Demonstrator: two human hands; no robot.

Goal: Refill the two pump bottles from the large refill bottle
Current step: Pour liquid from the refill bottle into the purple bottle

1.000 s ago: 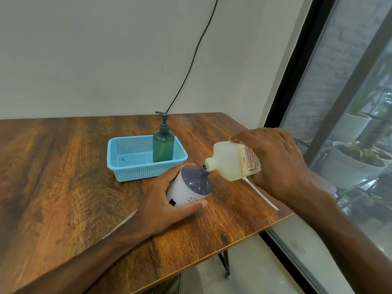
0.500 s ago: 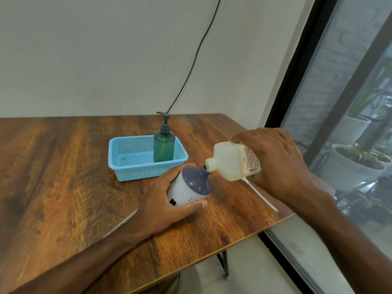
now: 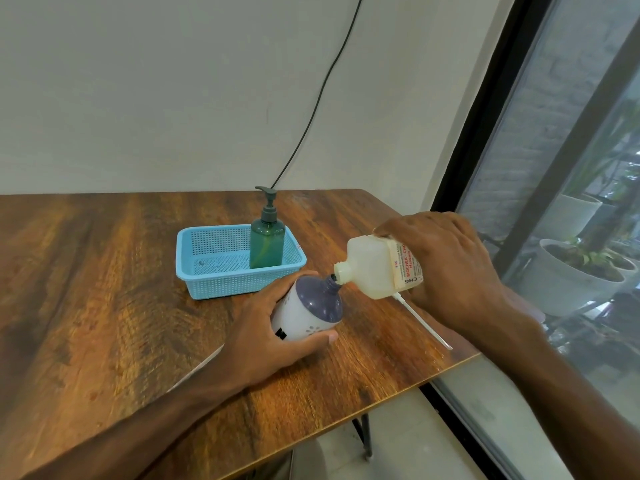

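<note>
Both forearms bare up to the frame edge, no sleeves; left hand [image 3: 263,344] and right hand [image 3: 450,268] ungloved.

The right hand [image 3: 446,261] hides the refill bottle's [image 3: 375,268] base.

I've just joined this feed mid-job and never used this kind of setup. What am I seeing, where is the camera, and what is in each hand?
There is no machine here: a person works with bare hands, and the one camera sits on their head, looking forward and down. The left hand grips a white pump bottle with a purple top, tilted, its pump removed. The right hand tips a pale translucent plastic refill bottle with a red-lettered label, its mouth at the purple neck. On the brown wooden table a light blue plastic mesh basket holds an upright green pump bottle. A thin white tube, probably the removed pump's, lies under the right hand.
</note>
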